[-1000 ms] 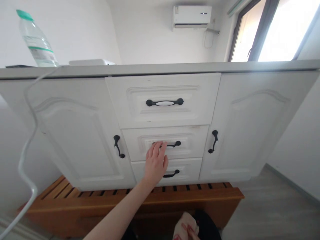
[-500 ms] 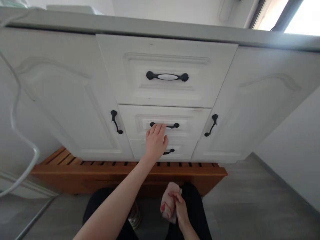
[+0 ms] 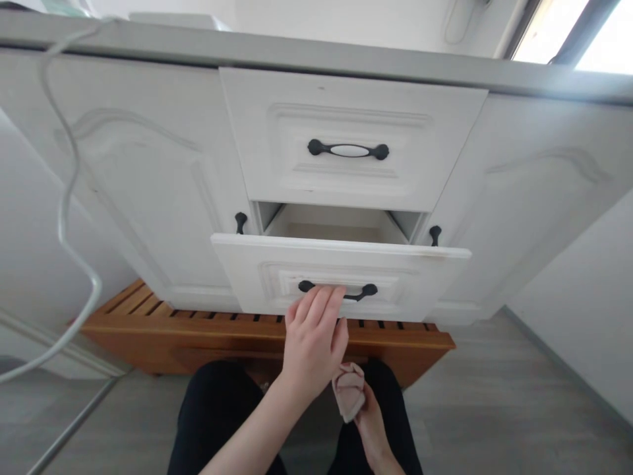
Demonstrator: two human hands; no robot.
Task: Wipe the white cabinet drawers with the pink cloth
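Note:
A white cabinet point(image 3: 148, 171) has three stacked drawers between two doors. The middle drawer point(image 3: 405, 277) is pulled partway out, and its pale inside point(image 3: 336, 224) looks bare where it shows. My left hand point(image 3: 314, 340) hooks its fingers over the black handle point(image 3: 363, 291) of that drawer. Low between my knees, my right hand point(image 3: 370, 429) grips a small pinkish folded cloth point(image 3: 349, 389). The top drawer point(image 3: 349, 142) is closed, with a black and white handle point(image 3: 349, 150).
A wooden slatted platform point(image 3: 148, 323) runs under the cabinet. A white cable point(image 3: 62, 211) hangs down from the countertop point(image 3: 297, 56) at left. Grey floor point(image 3: 494, 409) lies to the right, bounded by a white wall point(image 3: 583, 290). A window point(image 3: 568, 30) is at upper right.
My left hand has pulled the middle drawer out toward me. The right hand with the cloth stayed low between my knees. The view tilted downward from a second ago.

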